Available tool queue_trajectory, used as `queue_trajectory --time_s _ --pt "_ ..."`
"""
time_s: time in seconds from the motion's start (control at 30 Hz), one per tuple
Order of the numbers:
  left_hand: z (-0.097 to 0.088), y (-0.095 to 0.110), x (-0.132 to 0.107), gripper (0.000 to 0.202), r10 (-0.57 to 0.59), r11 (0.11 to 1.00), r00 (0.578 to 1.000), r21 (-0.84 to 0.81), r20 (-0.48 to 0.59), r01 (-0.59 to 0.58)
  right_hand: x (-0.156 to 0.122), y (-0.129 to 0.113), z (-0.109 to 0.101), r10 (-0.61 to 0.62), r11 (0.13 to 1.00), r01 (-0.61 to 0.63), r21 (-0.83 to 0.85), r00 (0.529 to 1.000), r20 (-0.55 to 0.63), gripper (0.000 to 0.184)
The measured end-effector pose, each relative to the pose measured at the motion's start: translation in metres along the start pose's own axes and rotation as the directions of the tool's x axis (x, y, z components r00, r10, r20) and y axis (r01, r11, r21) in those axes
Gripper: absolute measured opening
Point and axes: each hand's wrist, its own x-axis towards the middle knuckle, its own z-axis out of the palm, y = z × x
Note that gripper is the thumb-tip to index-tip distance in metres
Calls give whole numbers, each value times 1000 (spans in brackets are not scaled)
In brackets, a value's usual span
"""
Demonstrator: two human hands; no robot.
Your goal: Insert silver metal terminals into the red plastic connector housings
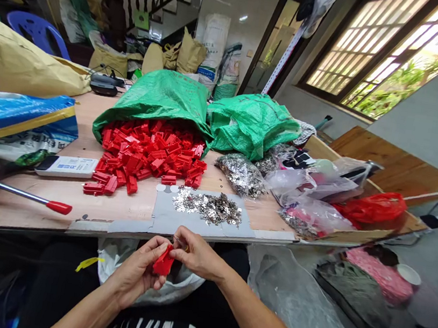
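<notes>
In the head view my left hand (139, 268) is closed around a red plastic part (163, 262), held low in front of the table edge. My right hand (200, 255) meets it from the right, its thumb and forefinger pinched at the part's upper end. Whatever lies between those fingertips is too small to make out. Just beyond my hands, a heap of small shiny metal pieces (216, 209) lies on a grey mat (165, 216). Similar red plastic parts (151, 149) spill from a green woven sack (163, 94) farther back.
Below my hands hangs a white bag (179, 291) at my lap. A clear bag of metal pieces (242, 175) and a wooden tray (359, 239) with plastic bags stand right. At left are a white box (70, 166) and a red-tipped lever (58, 208).
</notes>
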Motion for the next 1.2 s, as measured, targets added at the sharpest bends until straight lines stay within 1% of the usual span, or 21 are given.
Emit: queue_trajectory --time_s 0.13,0.2,0.23,0.27,0.3,0.37,0.4,0.43,0.47,0.5,0.57,0.6,0.67,0.73,0.77,0.83,0.9,0.97,1.03,1.1,1.2 --pt "-2 2 2 35 23 997 999 78 -48 -19 2 11 8 15 977 -3 211 998 -54 20" --pt "-4 4 2 48 105 969 989 236 -100 -79 4 15 11 38 950 -2 313 993 -109 27" --pt "-5 5 2 52 190 925 975 355 -114 -138 5 17 12 52 939 0 343 989 -140 30" --pt "-7 6 1 53 295 849 950 484 -102 -212 6 18 12 65 933 1 361 983 -170 33" --pt "-9 7 1 50 406 744 912 603 -63 -289 7 19 13 75 929 1 370 979 -190 34" --pt "-12 8 1 41 589 513 807 747 51 -422 9 20 15 81 930 -4 368 977 -197 36" --pt "-13 8 1 35 645 435 759 775 86 -458 10 20 16 81 935 -9 355 979 -189 35" --pt "-13 9 1 30 679 396 728 787 96 -473 10 19 16 81 942 -18 335 981 -175 34" --pt "-13 9 1 27 695 387 714 791 87 -473 11 18 16 82 950 -29 312 984 -158 32" --pt "-13 10 1 25 698 402 713 788 66 -466 12 17 15 84 958 -42 284 987 -139 30" --pt "-12 12 0 25 679 470 734 760 13 -449 14 12 9 90 978 -67 197 990 -110 25" --pt "-12 13 0 25 664 515 747 734 -15 -443 16 9 4 88 990 -74 121 990 -112 22" --pt "-12 14 0 26 626 608 777 670 -73 -427 21 3 -7 55 991 -75 -111 984 -171 13" --pt "-14 15 1 28 569 691 814 606 -119 -394 28 0 -19 -11 924 -86 -372 968 -252 6" --pt "-15 14 1 29 539 724 832 576 -130 -379 33 0 -24 -37 874 -102 -474 961 -275 7" --pt "-16 14 2 30 492 777 860 513 -136 -364 42 1 -33 -51 772 -145 -619 957 -287 11" --pt "-17 13 3 33 464 818 875 446 -140 -362 49 2 -38 -29 688 -179 -703 961 -274 14" --pt "-18 12 3 36 445 848 882 391 -156 -358 55 1 -40 -13 651 -188 -736 966 -258 14" --pt "-19 12 4 39 439 863 881 356 -176 -359 57 -3 -40 -30 672 -167 -722 967 -251 12" --pt "-19 13 4 40 456 863 870 334 -190 -379 57 -7 -37 -49 757 -114 -644 972 -230 8" --pt "-18 17 2 39 509 842 837 317 -202 -435 54 -13 -28 -20 921 -40 -389 989 -149 7"
